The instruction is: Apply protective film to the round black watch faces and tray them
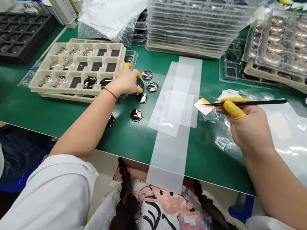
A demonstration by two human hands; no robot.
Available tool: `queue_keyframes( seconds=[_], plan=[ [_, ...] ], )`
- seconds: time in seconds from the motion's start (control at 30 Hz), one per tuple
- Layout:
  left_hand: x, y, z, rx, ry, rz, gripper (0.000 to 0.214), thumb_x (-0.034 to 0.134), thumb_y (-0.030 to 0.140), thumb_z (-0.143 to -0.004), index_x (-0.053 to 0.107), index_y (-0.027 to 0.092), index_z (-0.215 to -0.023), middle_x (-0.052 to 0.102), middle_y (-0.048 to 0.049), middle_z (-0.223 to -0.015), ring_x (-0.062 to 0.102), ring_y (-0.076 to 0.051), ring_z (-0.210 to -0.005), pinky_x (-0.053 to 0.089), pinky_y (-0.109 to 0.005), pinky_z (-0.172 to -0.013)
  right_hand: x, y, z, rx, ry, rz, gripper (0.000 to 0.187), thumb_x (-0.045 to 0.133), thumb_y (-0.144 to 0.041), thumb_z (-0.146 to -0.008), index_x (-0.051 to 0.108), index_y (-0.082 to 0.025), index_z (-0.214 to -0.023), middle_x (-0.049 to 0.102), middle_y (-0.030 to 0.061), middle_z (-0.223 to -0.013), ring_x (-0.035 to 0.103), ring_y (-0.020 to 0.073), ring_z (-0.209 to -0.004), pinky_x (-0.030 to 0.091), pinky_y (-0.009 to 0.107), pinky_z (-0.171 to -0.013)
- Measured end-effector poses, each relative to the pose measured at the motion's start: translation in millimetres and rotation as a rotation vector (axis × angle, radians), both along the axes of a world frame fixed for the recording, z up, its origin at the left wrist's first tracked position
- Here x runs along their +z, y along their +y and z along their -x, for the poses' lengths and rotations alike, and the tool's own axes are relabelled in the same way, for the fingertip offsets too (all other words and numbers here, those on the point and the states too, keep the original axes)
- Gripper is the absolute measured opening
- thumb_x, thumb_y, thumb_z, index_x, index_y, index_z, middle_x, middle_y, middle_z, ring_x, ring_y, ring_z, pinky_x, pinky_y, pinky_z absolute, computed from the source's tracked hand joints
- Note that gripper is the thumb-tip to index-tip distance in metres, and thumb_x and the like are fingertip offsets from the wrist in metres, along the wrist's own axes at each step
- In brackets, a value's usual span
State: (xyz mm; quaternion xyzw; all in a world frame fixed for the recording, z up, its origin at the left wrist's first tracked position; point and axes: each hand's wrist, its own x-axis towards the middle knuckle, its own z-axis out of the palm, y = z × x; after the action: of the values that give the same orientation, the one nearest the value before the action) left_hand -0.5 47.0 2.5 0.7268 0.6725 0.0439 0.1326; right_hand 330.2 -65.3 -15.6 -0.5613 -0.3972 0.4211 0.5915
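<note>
My left hand, with yellow finger cots, is at the right edge of a cream compartment tray. Its fingertips are closed around a round, black-faced watch case, mostly hidden by the fingers. Several similar watch cases lie right beside it, one of them nearer the table's front edge. Black tweezers are gripped in my right hand, also with yellow finger cots. Their tips point left over a small white and yellow pad. Some tray pockets hold shiny cases; others show dark bottoms.
Translucent sheets overlap across the green table between my hands. A tall stack of clear trays stands behind. Filled trays are at the right, a black tray at far left. Parts of other people show at the edges.
</note>
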Motion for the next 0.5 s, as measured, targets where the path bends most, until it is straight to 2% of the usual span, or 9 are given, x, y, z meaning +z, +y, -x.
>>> queue_keyframes(
  seconds=[0.1, 0.13, 0.2, 0.3, 0.37, 0.43, 0.5],
  plan=[
    [10.1, -5, -3, 0.014, 0.066, 0.035, 0.068, 0.083, 0.029, -0.069, 0.060, 0.009, -0.129, 0.029, -0.0248, -0.158, 0.012, -0.046, -0.153, 0.015, -0.058, -0.124, 1.1, -2, -2, 0.010, -0.021, 0.028, 0.028, 0.092, -0.037, -0.056, 0.076, -0.023, -0.074, 0.070, 0.0073, -0.088, 0.065, 0.0225, -0.084, 0.048, 0.048, -0.101],
    [15.3, -7, 0, 0.019, 0.065, 0.005, 0.069, 0.080, 0.031, -0.072, 0.057, 0.010, -0.134, 0.028, -0.0241, -0.159, 0.013, -0.044, -0.153, 0.017, -0.057, -0.124, 1.4, -3, -3, 0.014, -0.036, 0.040, 0.030, 0.092, -0.039, -0.055, 0.076, -0.023, -0.075, 0.070, 0.0068, -0.090, 0.065, 0.0228, -0.086, 0.047, 0.050, -0.105],
    [28.1, -9, 16, 0.040, 0.062, -0.085, 0.067, 0.076, 0.032, -0.078, 0.054, 0.011, -0.138, 0.037, -0.0215, -0.155, 0.023, -0.041, -0.151, 0.024, -0.053, -0.122, 1.6, -4, -5, 0.030, -0.063, 0.063, 0.037, 0.092, -0.045, -0.054, 0.076, -0.023, -0.078, 0.071, 0.0056, -0.095, 0.065, 0.0231, -0.093, 0.042, 0.053, -0.111],
    [49.2, -2, 67, 0.195, 0.069, -0.169, 0.054, 0.065, 0.028, -0.086, 0.056, 0.015, -0.137, 0.055, -0.0114, -0.143, 0.043, -0.030, -0.138, 0.034, -0.045, -0.117, 1.3, -3, -7, 0.052, -0.057, 0.085, 0.045, 0.093, -0.053, -0.049, 0.075, -0.022, -0.076, 0.070, 0.0038, -0.099, 0.064, 0.0227, -0.100, 0.037, 0.057, -0.116],
    [59.3, 5, 109, 0.340, 0.075, -0.159, 0.049, 0.060, 0.027, -0.088, 0.057, 0.014, -0.135, 0.060, -0.0069, -0.138, 0.051, -0.025, -0.128, 0.038, -0.043, -0.113, 1.3, -3, -7, 0.057, -0.044, 0.082, 0.044, 0.093, -0.053, -0.048, 0.075, -0.023, -0.075, 0.070, 0.0031, -0.097, 0.064, 0.0220, -0.098, 0.036, 0.057, -0.117],
    [61.8, 11, 149, 0.450, 0.094, -0.139, 0.050, 0.068, 0.037, -0.082, 0.063, 0.008, -0.123, 0.068, -0.0082, -0.121, 0.052, -0.027, -0.124, 0.038, -0.046, -0.111, 1.6, -3, -7, 0.058, -0.049, 0.081, 0.041, 0.091, -0.052, -0.051, 0.075, -0.023, -0.075, 0.070, 0.0028, -0.096, 0.064, 0.0213, -0.096, 0.035, 0.057, -0.117],
    [56.2, 17, 182, 0.467, 0.067, -0.129, 0.055, 0.074, 0.051, -0.074, 0.066, 0.010, -0.109, 0.072, -0.0041, -0.098, 0.054, -0.025, -0.121, 0.039, -0.044, -0.109, 1.5, -4, -7, 0.060, -0.059, 0.088, 0.036, 0.090, -0.048, -0.054, 0.076, -0.024, -0.077, 0.070, 0.0027, -0.095, 0.064, 0.0208, -0.095, 0.036, 0.055, -0.117]
  ],
)
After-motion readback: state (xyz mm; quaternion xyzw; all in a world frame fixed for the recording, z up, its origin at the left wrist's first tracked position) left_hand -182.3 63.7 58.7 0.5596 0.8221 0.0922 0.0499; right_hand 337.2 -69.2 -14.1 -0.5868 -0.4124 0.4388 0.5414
